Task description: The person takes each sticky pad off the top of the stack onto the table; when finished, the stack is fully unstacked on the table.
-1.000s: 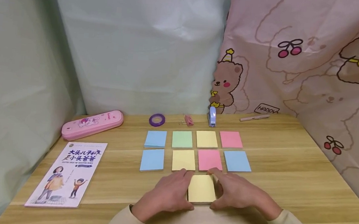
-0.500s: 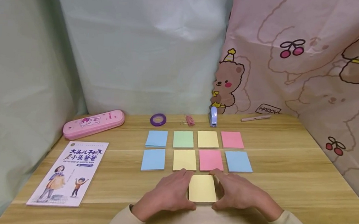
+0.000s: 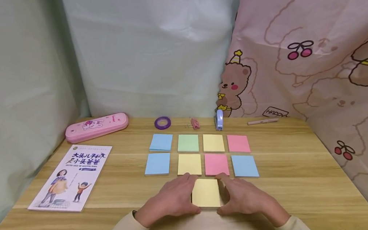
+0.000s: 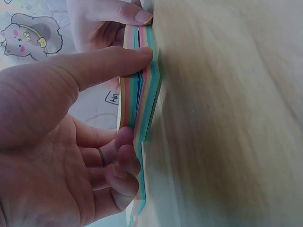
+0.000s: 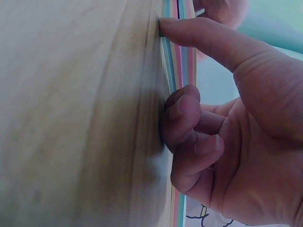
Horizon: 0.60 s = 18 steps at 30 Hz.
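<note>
Both hands grip a small stack of sticky note pads with a pale yellow top, close to the near side of the desk. In the left wrist view a dark seam splits the stack's striped edge into two pads, slightly out of line. My left hand holds the left side, its thumb across the near edge. Opposite it, my right hand has its thumb on the near edge and curled fingers along the right side. Their far fingertips are partly hidden behind the stack.
Beyond the hands, several sticky pads lie in two rows, including a pink pad and a blue pad. Behind them are purple tape, a pink binder clip, a stapler and a pen. A pencil case and booklet lie left.
The yellow-topped pad has shifted very slightly left between the hands. Both hands keep nearly the same place and grip, and the head view has turned a little.
</note>
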### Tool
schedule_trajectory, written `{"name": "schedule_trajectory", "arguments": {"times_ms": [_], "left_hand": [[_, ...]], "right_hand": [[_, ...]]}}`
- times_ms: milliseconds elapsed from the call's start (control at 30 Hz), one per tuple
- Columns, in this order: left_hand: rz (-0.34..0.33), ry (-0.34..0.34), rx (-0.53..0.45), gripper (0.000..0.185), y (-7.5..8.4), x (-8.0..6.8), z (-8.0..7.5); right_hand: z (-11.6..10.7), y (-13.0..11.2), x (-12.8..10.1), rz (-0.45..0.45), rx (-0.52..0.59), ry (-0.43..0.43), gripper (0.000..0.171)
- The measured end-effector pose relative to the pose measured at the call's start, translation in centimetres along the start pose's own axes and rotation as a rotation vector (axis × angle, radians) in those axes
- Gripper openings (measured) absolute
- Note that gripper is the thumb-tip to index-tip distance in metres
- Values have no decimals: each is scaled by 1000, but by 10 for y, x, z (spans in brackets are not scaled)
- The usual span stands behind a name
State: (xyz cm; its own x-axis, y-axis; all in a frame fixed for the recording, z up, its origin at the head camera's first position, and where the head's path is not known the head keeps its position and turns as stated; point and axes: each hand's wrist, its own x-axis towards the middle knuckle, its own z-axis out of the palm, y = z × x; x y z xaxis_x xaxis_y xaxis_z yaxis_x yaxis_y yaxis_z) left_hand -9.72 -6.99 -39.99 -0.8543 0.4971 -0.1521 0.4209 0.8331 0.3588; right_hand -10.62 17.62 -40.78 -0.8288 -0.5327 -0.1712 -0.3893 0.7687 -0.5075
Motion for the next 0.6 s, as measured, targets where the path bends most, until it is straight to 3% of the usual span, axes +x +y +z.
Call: {"name": "schedule_trajectory", "arguments": {"times_ms": [300, 600], "left_hand": [[-20, 38, -39, 84, -13, -13, -1], [-45, 111, -138, 84, -42, -40, -7]], "right_hand": [[0, 0, -1, 3, 37, -9, 86], [-1, 0, 0, -2, 46, -11, 84]]}}
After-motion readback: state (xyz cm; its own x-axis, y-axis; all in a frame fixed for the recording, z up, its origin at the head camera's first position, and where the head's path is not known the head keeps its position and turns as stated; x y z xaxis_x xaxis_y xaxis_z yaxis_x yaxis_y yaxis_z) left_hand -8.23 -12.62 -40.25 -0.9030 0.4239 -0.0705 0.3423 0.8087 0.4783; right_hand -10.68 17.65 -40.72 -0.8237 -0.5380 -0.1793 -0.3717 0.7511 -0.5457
